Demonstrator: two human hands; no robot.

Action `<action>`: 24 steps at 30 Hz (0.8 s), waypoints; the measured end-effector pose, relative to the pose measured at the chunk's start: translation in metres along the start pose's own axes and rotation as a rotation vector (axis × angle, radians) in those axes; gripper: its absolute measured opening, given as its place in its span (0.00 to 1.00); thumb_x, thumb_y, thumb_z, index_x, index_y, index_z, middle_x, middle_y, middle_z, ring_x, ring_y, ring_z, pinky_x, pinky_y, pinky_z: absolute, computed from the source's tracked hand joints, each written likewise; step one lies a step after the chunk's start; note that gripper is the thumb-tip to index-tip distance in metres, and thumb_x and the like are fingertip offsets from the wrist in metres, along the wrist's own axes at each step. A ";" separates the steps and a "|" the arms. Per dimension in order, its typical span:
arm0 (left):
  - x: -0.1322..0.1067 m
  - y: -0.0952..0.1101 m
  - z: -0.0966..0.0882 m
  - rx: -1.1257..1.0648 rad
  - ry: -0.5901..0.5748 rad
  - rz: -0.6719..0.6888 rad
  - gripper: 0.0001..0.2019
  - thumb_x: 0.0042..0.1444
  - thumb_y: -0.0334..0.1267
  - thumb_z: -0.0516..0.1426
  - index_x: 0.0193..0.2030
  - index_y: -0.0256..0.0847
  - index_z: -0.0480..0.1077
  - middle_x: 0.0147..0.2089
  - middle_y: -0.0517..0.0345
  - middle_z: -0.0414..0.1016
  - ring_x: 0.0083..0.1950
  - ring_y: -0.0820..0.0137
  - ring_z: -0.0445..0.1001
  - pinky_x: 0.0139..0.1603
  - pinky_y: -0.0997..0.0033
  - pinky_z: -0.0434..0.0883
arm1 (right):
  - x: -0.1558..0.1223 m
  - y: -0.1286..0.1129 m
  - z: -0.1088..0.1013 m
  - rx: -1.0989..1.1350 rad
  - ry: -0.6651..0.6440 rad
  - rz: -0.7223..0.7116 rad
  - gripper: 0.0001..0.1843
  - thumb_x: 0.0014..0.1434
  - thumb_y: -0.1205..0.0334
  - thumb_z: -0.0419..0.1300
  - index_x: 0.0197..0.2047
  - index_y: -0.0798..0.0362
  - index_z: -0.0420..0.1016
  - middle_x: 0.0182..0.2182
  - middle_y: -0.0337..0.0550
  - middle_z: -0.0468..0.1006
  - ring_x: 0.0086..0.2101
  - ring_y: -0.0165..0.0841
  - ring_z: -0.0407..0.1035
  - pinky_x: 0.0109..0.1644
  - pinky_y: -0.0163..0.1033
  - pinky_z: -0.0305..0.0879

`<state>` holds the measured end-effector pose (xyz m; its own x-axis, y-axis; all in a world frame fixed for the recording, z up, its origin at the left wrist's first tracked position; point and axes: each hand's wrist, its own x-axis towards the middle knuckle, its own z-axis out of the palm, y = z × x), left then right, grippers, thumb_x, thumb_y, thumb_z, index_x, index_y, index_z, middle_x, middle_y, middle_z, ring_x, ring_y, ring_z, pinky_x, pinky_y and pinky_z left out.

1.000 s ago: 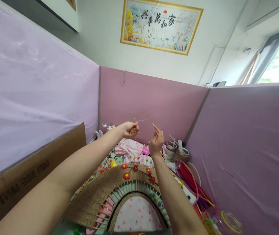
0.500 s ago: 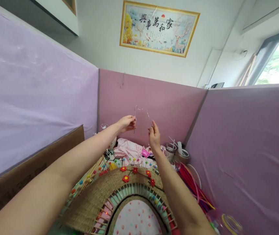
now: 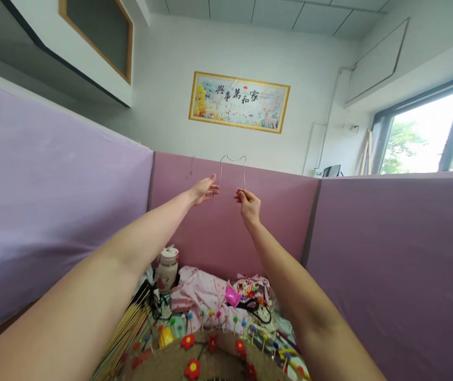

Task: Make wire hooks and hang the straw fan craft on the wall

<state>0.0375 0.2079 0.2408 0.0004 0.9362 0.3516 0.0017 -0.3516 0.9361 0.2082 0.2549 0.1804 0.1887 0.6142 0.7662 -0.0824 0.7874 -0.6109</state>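
Note:
A thin silver wire (image 3: 233,158), bent into a squarish arch, hangs between my two raised hands in front of the pink back partition (image 3: 226,233). My left hand (image 3: 205,189) pinches the wire's left leg with closed fingers. My right hand (image 3: 247,203) pinches the right leg, fingers pressed together. Both arms stretch up and forward. Below them at the bottom edge lies a woven straw arch (image 3: 214,365) decorated with red felt flowers and coloured pegs.
On the desk lie pink cloth (image 3: 198,293), a small white jar (image 3: 166,270), a bundle of thin sticks (image 3: 129,330) at left and a magenta piece (image 3: 232,297). Purple partitions close both sides. A framed picture (image 3: 239,102) hangs on the far wall; a window (image 3: 425,132) is at right.
Both hands have risen with the wire, and the camera has tilted up. The wire's arch now stands upright above the hands, reaching the top of the back partition.

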 end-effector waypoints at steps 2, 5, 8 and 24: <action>0.017 0.004 0.000 0.036 0.026 0.060 0.24 0.56 0.49 0.59 0.56 0.45 0.61 0.56 0.45 0.70 0.51 0.64 0.74 0.55 0.59 0.67 | 0.035 0.002 0.012 -0.005 0.016 -0.011 0.17 0.54 0.54 0.56 0.38 0.58 0.78 0.31 0.45 0.79 0.30 0.31 0.74 0.37 0.38 0.70; 0.040 -0.007 0.011 0.046 0.140 0.118 0.22 0.55 0.35 0.62 0.55 0.44 0.60 0.51 0.48 0.71 0.42 0.71 0.76 0.47 0.67 0.72 | 0.063 0.018 0.025 -0.027 0.020 -0.005 0.17 0.54 0.54 0.56 0.36 0.59 0.78 0.28 0.45 0.78 0.29 0.31 0.73 0.36 0.37 0.70; 0.060 -0.033 0.027 0.058 0.265 0.073 0.14 0.59 0.27 0.55 0.50 0.41 0.60 0.41 0.54 0.72 0.33 0.77 0.75 0.41 0.71 0.73 | 0.063 0.048 0.027 -0.077 0.022 0.009 0.17 0.54 0.53 0.56 0.35 0.59 0.77 0.26 0.45 0.77 0.28 0.32 0.72 0.35 0.38 0.69; 0.070 -0.090 0.054 0.224 0.438 0.093 0.07 0.60 0.27 0.48 0.39 0.40 0.64 0.31 0.56 0.72 0.28 0.73 0.71 0.34 0.72 0.66 | 0.010 0.109 0.006 -0.344 -0.034 -0.090 0.20 0.58 0.50 0.50 0.39 0.54 0.76 0.33 0.45 0.79 0.33 0.33 0.69 0.41 0.38 0.64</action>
<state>0.0917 0.3052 0.1807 -0.4091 0.7959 0.4463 0.2363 -0.3800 0.8943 0.1956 0.3473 0.1227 0.1474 0.5488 0.8229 0.2686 0.7785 -0.5673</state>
